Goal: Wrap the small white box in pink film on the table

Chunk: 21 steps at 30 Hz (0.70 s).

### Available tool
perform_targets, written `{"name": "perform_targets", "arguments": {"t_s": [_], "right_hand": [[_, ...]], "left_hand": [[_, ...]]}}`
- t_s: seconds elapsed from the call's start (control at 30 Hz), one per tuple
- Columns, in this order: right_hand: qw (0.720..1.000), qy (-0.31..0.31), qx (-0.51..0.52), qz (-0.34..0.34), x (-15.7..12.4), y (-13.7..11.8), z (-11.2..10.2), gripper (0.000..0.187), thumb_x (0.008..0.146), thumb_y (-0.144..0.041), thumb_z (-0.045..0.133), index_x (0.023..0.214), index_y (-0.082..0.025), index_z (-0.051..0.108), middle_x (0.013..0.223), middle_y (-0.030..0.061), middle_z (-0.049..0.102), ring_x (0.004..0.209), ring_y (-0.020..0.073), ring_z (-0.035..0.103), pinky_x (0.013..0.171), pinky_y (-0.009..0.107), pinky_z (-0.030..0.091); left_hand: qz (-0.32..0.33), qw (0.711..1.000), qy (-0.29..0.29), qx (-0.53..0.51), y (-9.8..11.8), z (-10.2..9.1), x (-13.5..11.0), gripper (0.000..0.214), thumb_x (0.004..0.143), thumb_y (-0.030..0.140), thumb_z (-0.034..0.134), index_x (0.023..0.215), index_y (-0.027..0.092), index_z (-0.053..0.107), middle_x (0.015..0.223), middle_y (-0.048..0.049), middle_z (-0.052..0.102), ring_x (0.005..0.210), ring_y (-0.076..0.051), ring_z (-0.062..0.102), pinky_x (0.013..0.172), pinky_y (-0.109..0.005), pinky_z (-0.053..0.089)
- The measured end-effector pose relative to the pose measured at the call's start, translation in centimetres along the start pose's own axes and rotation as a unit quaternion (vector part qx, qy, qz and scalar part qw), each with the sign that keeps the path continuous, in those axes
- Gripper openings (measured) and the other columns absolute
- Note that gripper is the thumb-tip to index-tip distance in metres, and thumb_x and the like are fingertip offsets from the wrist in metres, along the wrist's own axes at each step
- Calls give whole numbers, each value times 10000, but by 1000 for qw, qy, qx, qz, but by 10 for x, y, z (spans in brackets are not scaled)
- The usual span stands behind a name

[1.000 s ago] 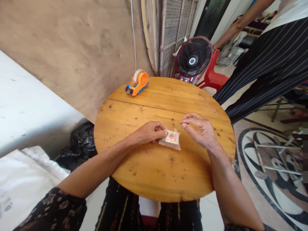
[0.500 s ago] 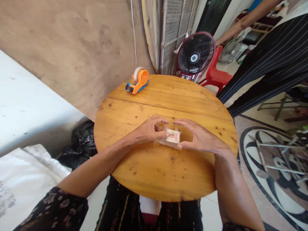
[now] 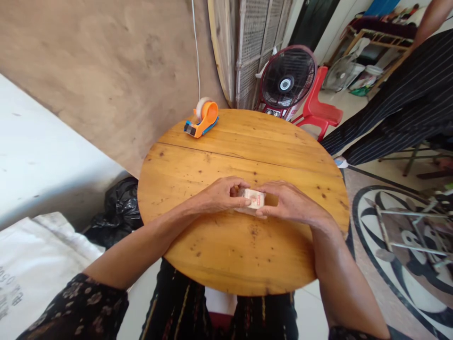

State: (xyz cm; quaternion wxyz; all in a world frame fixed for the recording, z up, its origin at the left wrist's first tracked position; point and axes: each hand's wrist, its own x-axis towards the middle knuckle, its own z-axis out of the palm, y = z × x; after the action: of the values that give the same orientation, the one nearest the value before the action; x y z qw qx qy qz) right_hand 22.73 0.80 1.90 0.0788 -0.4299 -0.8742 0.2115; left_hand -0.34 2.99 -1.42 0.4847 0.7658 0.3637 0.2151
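A small cream block with red print, wrapped in clear plastic (image 3: 254,198), lies on the round wooden table (image 3: 226,255) in front of me. My left hand (image 3: 230,194) holds its left end, with the thumb along the near top edge and the fingers curled behind. On the other side, my right hand (image 3: 292,202) has its thumb at the near right corner and its fingertips at the far right corner. A gap shows between that palm and the packet. What the packet contains is hidden.
An orange tape dispenser (image 3: 203,120) stands at the table's far left edge. Beyond the table are a fan (image 3: 288,82) and a red plastic chair (image 3: 320,106). A person in striped trousers (image 3: 396,104) is at the right. Black bags (image 3: 122,208) lie at the left.
My right hand has moved left and closed in on the packet's right end. My left fingers have come nearer its far side. The person at the right has shifted away from the chair.
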Motion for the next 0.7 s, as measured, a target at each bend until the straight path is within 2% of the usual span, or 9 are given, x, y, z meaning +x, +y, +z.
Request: {"name": "perform_targets", "arguments": {"t_s": [0.27,0.43,0.7], "right_hand": [[999,32,-11,12,-1,2,3,573,762,-529,671,1251,-240,591,1180,77,673,1069,280,619,929,429,438],[999,46,15,-22,0,1,2,616,742,-519,695,1288,-272,557,1227,58,646,1102,266,603,938,413,446],[997,77,7,-31,-1,1,5,590,771,-421,697,1318,-295,517,1157,37,674,1023,231,635,922,380,456]], "left_hand": [[14,1000,8,-20,-5,2,2,406,751,413,679,1076,171,642,744,9,566,647,-102,489,563,-206,358],[25,999,18,-13,-1,0,1,429,762,399,676,1132,188,620,756,13,564,629,-98,483,553,-206,361],[40,997,-22,-63,-6,-1,2,482,777,364,678,1216,197,568,738,25,568,643,-99,506,576,-205,381]]}}
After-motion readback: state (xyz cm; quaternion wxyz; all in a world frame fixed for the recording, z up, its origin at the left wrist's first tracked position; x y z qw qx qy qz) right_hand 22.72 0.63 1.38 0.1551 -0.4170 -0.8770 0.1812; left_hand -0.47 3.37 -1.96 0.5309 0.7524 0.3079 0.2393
